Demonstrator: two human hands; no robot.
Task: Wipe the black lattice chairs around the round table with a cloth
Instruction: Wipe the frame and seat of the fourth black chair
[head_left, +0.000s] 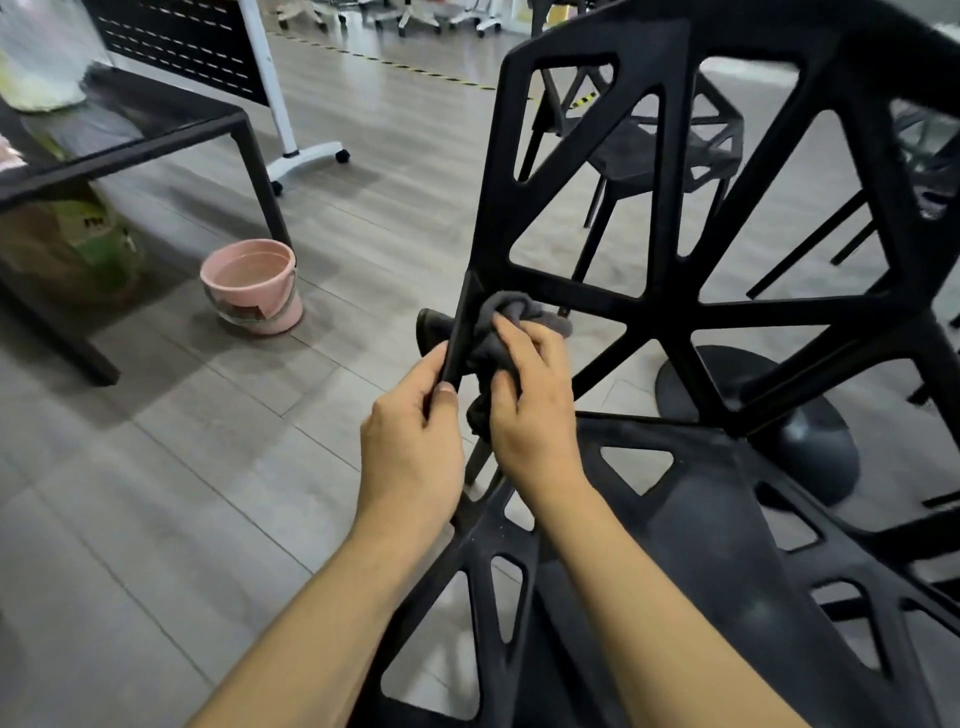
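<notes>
A black lattice chair (670, 312) fills the right half of the view, its backrest upright and its seat below my arms. My left hand (415, 436) grips the backrest's left edge bar between thumb and fingers. My right hand (530, 400) holds a bunched dark grey cloth (511, 312) and presses it against that same bar, just right of my left hand. Part of the cloth pokes out on the far side of the bar. A second black lattice chair (654, 150) stands behind, seen through the backrest's openings.
A pink bucket (252, 286) stands on the grey floor to the left. Beside it is a black-framed table (156, 140) with a sack underneath. The round table's black base (810, 431) sits behind the chair. A white wheeled stand (301, 156) is farther back.
</notes>
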